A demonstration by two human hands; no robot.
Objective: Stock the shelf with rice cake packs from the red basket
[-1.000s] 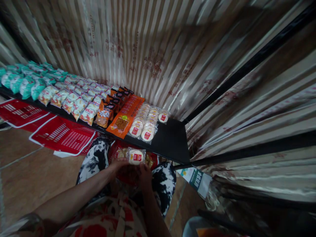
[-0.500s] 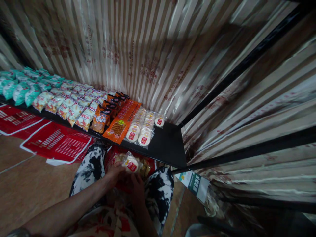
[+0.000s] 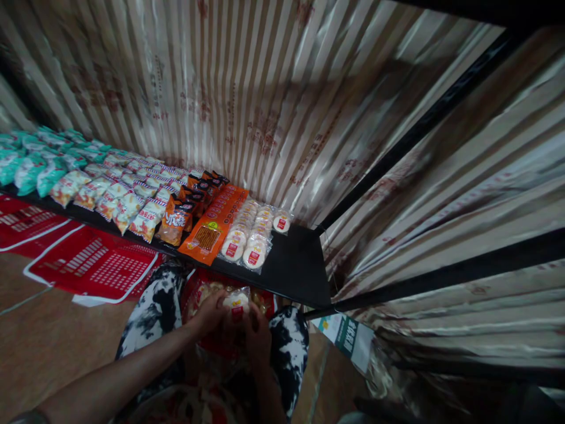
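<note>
Low in the middle of the frame, the left hand (image 3: pixel 210 310) and the right hand (image 3: pixel 257 333) meet over the person's lap, both closed on one clear packet (image 3: pixel 236 304) of a round white cake with a red label. The left grip pinches the packet's left side; the right grip has its fingers curled up against the lower right edge. The packet sits just above a red bag (image 3: pixel 198 292) of more snacks held between the knees, which are clothed in black-and-white print. Just above the hands, a black shelf (image 3: pixel 300 268) runs from the left edge to the centre. On it, two rows of the same cakes (image 3: pixel 247 235) lie right of a long orange pack (image 3: pixel 215 225), with one more cake (image 3: pixel 281 223) set apart at the back right. Further left come orange bags (image 3: pixel 176 217), striped bags (image 3: pixel 126 197) and teal bags (image 3: pixel 30 162). Red baskets (image 3: pixel 90 268) lie on the floor at lower left. A striped curtain (image 3: pixel 265 88) fills the upper frame.
</note>
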